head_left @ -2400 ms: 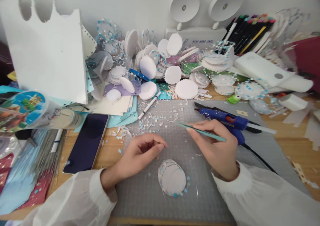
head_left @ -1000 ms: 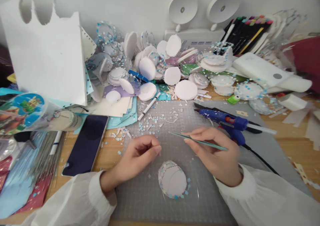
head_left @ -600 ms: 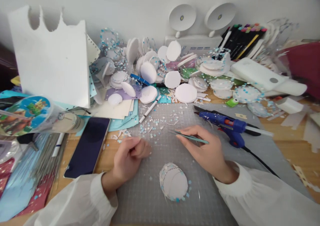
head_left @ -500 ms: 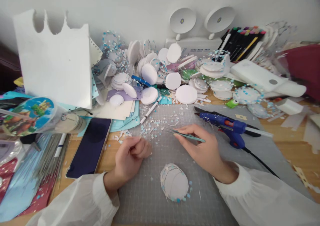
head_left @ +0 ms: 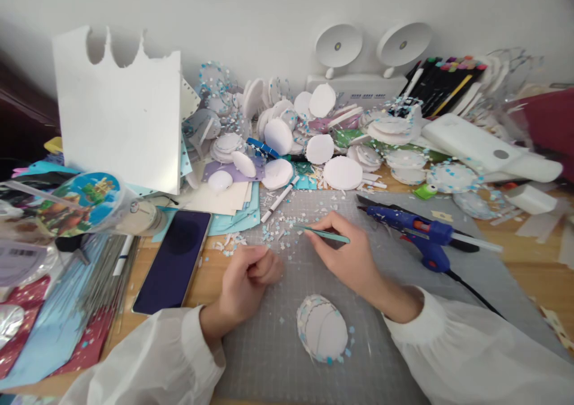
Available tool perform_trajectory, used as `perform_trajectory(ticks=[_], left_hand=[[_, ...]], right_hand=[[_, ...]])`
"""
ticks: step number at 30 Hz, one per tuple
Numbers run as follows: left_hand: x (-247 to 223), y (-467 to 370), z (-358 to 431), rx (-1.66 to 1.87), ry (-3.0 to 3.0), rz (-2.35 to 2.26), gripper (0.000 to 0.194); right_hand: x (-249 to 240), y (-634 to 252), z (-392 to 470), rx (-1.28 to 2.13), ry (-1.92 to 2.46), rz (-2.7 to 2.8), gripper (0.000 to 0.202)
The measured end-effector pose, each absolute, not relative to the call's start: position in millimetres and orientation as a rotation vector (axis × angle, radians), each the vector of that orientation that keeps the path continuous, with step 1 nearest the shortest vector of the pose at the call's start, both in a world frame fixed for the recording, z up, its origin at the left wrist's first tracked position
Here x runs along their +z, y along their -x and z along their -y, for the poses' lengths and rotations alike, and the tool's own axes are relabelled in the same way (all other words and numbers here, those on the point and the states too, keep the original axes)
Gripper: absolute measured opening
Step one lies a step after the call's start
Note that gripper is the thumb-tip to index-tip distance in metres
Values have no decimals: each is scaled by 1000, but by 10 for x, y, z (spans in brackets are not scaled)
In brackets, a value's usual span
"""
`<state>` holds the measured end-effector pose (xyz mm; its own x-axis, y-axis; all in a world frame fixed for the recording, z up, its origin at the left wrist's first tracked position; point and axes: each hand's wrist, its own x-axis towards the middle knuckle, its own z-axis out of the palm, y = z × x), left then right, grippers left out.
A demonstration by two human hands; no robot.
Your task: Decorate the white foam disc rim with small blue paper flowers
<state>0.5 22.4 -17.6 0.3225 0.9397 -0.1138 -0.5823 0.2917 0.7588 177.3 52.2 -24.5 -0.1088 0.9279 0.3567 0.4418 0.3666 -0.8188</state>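
Note:
Teal tweezers [head_left: 329, 236] are pinched between the thumb and fingers of my right hand [head_left: 347, 255]. Their tips point left, over the small white and blue paper bits [head_left: 287, 225] scattered on the grey cutting mat [head_left: 269, 357]. Whether the tips grip a bit is too small to tell. My left hand [head_left: 249, 282] rests on the mat as a loose fist, just below the scraps, with nothing showing in it. Below and between both hands lies a round white disc [head_left: 323, 328], with wire and blue and pale bits around its edge.
A blue glue gun [head_left: 412, 225] lies right of my right hand, its cord trailing rightward. A phone [head_left: 174, 261] and a lidded cup [head_left: 89, 201] are at left. Several white discs [head_left: 343, 173] pile up along the back, before a twin-headed lamp [head_left: 359, 88]. A white pen [head_left: 280, 198] lies near the scraps.
My right hand has moved the tweezers left and their tips are now over the paper bits. My left fist keeps its shape. The whole view has shifted slightly.

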Motion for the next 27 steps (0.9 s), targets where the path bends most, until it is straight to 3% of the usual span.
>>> perform_trajectory(ticks=[14, 18, 22, 27], left_hand=[[-212, -10, -220, 1109, -779, -642, 51], [-243, -19, -228, 1090, -864, -779, 41], [-207, -29, -242, 1008, -1020, -944, 14], [-110, -50, -251, 896, -1200, -980, 21]], right_hand=[[-92, -1999, -386, 682, 1134, 1524, 13], [-118, -2110, -260, 739, 1076, 1456, 18], [-139, -2135, -190, 809, 1011, 1429, 20], [-107, -2120, -147, 972, 946, 1406, 20]])
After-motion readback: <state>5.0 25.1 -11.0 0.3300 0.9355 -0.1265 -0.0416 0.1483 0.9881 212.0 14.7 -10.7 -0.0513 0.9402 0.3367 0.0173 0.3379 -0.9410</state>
